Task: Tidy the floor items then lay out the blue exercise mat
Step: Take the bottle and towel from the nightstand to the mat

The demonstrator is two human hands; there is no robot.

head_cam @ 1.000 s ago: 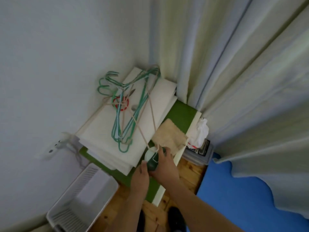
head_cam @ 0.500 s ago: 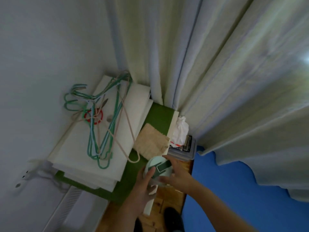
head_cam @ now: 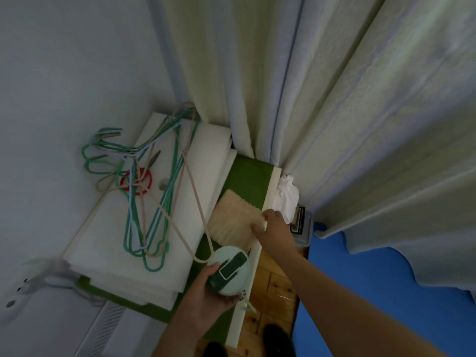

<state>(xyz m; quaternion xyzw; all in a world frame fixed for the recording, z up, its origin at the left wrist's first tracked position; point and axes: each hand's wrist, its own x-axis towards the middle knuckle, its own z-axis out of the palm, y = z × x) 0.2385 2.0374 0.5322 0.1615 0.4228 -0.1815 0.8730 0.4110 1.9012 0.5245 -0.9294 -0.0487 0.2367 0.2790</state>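
My left hand (head_cam: 206,292) holds a round mint-green device (head_cam: 229,270) with a dark green strap across its face, just above the green-topped board (head_cam: 251,177). My right hand (head_cam: 274,229) pinches the near right corner of a beige woven cloth (head_cam: 231,220) that lies on that board. The blue exercise mat (head_cam: 381,300) covers the floor at the lower right, partly under the curtain. A bundle of green, white and beige wire hangers (head_cam: 152,202) lies on stacked white panels (head_cam: 103,240) to the left.
Pale curtains (head_cam: 334,112) hang across the right and back. A white bag (head_cam: 286,194) sits on a clear plastic box (head_cam: 302,228) against them. A wall socket with cables (head_cam: 38,282) and a white basket (head_cam: 113,328) are at lower left. Wooden floor (head_cam: 273,287) shows between.
My right hand has let go of the round device and moved up to the beige cloth's corner. The left hand keeps the device alone. The view has swung, shifting things right.
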